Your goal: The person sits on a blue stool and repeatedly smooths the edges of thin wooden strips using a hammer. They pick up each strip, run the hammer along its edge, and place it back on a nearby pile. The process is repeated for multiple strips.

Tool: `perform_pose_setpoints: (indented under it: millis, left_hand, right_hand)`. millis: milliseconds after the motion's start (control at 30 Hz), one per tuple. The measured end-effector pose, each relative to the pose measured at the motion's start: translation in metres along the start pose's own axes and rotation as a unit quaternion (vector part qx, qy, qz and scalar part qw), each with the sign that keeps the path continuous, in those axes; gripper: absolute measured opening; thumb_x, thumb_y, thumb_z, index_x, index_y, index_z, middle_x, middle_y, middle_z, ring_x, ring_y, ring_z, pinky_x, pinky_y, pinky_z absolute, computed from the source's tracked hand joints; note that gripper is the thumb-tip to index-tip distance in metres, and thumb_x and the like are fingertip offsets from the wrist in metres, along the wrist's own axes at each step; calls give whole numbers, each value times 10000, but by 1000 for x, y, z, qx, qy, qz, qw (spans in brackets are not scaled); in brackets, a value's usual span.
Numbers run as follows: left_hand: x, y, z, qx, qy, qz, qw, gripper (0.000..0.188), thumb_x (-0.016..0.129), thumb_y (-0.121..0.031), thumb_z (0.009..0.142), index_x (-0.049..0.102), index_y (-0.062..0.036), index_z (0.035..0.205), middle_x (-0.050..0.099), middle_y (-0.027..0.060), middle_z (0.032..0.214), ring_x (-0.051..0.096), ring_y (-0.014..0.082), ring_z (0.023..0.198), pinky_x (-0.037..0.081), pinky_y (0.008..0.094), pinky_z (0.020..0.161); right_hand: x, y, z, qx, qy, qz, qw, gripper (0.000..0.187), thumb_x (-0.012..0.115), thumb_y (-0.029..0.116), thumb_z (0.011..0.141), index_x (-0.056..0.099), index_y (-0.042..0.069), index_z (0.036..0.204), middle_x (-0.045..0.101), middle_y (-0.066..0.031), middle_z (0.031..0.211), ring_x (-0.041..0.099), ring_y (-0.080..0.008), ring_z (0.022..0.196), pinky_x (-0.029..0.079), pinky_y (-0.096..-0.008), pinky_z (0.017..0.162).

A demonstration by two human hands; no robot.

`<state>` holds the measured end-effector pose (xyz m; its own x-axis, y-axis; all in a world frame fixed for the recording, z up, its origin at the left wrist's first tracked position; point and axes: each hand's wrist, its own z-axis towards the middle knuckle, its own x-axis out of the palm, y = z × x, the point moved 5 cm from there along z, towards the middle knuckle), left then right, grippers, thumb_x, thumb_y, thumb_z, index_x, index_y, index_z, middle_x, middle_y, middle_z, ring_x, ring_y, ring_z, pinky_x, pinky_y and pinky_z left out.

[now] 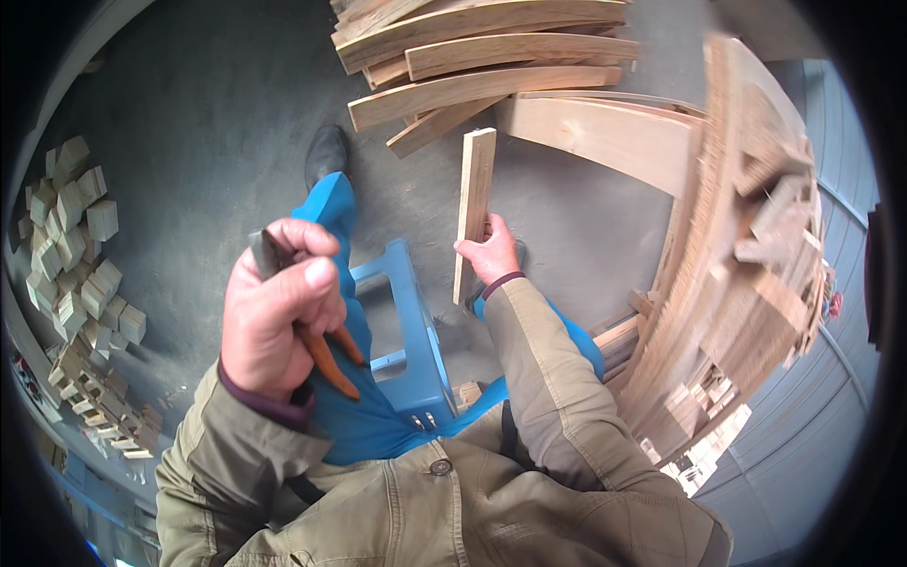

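My left hand [276, 317], raised over my left thigh, is closed around a pair of pliers [327, 367]. Their dark metal head pokes out above the fingers, and two orange handles stick out below the palm. The grip covers the joint. Farther forward and to the right, my right hand [487, 253] holds a pale wooden strip [476, 184] between thumb and fingers near its lower half. The strip stands lengthwise, pointing away from me, over the floor, apart from the other wood.
A blue plastic stool [414, 326] is between my legs. Curved planks [520, 52] are piled ahead, beside a wide board [605, 142]. Wooden blocks [71, 231] are heaped at left. On the right rises a wooden bench-like structure [699, 227] bearing offcuts [770, 213].
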<state>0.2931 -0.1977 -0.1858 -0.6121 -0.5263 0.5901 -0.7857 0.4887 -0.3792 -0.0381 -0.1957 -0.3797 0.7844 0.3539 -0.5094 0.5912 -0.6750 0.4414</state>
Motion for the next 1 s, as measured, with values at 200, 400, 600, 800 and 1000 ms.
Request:
perform_pose_setpoints:
  millis: [200,400,600,800,1000]
  left_hand:
    - [13,9,0,29,16,101,994,197,779,-147,880,661,-57,1010,573,3,696,456,90,515,385,253,495]
    - [39,31,-36,8,97,129,987,238,745,-228,914,671,-34,1030,654,40,825,456,79,499,363,244,458]
    - [59,92,-99,-108,241,184,947,526,663,-436,980,617,10,1255,696,149,1049,688,221,933,565,362,773]
    - [63,139,-146,-236,375,189,876,580,446,-431,1086,452,14,1458,682,240,1189,699,235,687,601,318,610]
    - [64,159,-182,-203,349,136,905,628,680,-371,979,473,-7,1446,685,229,1195,723,250,719,618,331,618]
  right_hand:
    - [-52,94,-120,-195,-12,22,980,765,791,92,683,534,-14,1395,632,-181,1291,595,-286,1247,462,-391,1089]
    - [-83,121,-230,-426,-113,-49,896,736,784,13,660,566,109,1356,609,-139,1305,578,-347,1232,468,-416,1071]
    - [-105,106,-296,-507,-213,-110,828,795,712,-104,611,584,194,1338,602,-55,1375,518,-302,1335,358,-470,1148]
    - [-115,89,-338,-556,-253,-30,791,780,763,-77,593,603,175,1314,618,-68,1360,544,-315,1307,384,-454,1137]
    - [-128,68,-367,-599,-302,-36,741,736,787,-16,618,632,181,1310,633,-64,1358,551,-300,1300,399,-446,1117]
